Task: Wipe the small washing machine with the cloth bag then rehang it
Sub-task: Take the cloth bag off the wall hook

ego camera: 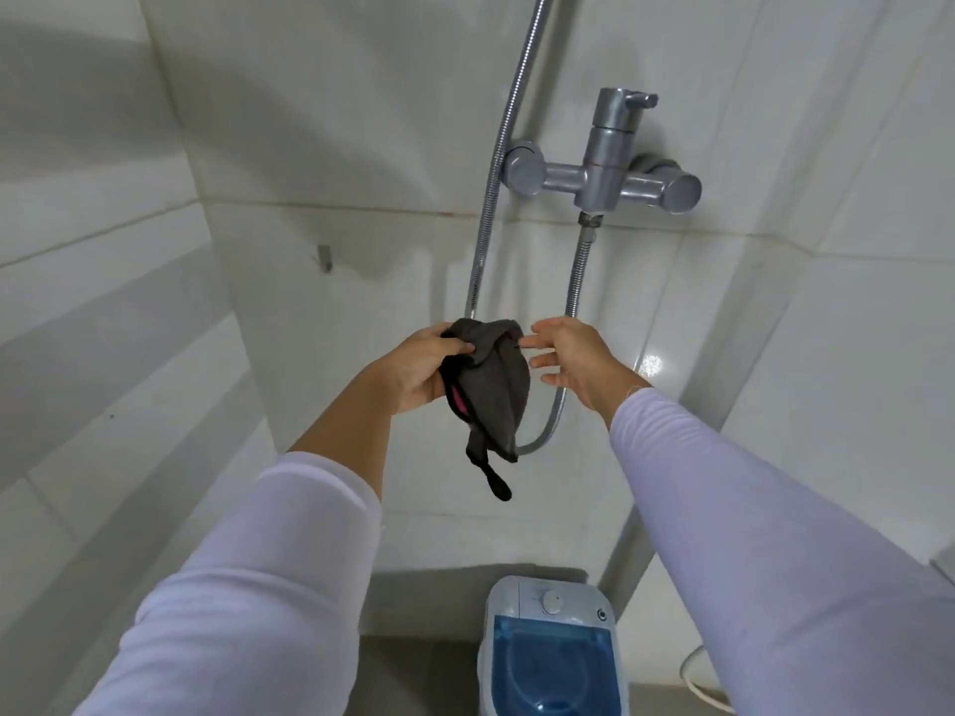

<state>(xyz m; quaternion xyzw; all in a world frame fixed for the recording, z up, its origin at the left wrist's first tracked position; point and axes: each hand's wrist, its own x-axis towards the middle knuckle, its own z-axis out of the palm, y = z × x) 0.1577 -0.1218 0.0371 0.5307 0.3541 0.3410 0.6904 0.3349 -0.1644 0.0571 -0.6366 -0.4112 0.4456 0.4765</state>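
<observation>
Pinched in my left hand (421,372), the cloth bag (491,385) hangs limp at centre frame, strap dangling toward 6 o'clock. Soft and light, I judge; best taken by the strap. At 3 o'clock my right hand (573,364) spreads wide, fingertips brushing it. The small washing machine (553,648) sits at 6 o'clock.

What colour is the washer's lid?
Translucent blue lid on a white washing machine; seen in the head view.

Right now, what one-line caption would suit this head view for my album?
Left hand grips a dark grey cloth bag before white tiles, right hand open beside it.
</observation>
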